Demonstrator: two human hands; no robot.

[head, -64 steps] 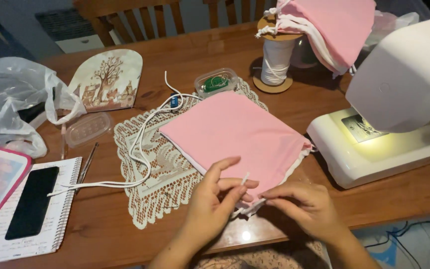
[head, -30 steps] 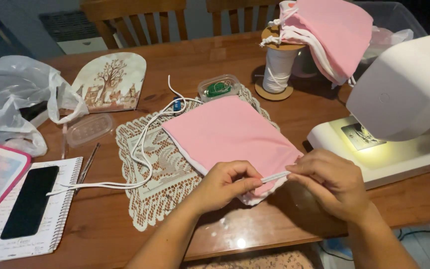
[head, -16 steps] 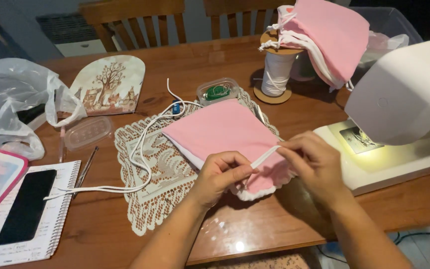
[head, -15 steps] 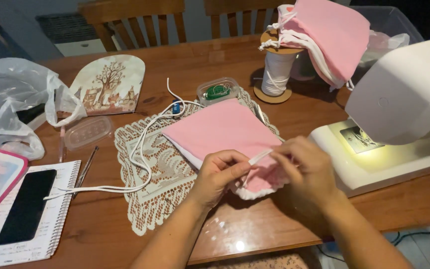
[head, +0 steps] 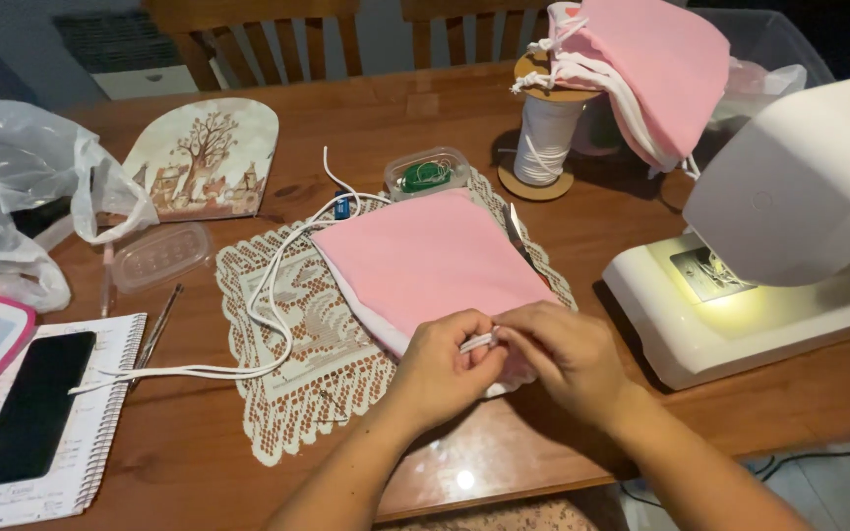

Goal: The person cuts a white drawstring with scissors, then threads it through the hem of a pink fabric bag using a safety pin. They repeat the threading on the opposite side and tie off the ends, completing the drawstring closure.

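Both my left hand (head: 442, 366) and right hand (head: 561, 356) are pinching the white cord (head: 477, 342) at the near corner of the pink pouch (head: 425, 261) on the doily (head: 292, 334). If my grip slips, I reckon the cord pops back inside the hem.

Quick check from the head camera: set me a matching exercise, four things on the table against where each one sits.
Things:
1. pink cloth
2. phone
3. spool
4. sewing machine

Places:
A. on the notebook, near left
B. right side of the table
C. on the lace mat, under both hands
D. far side, behind the cloth

Pairs: 1-C, 2-A, 3-D, 4-B
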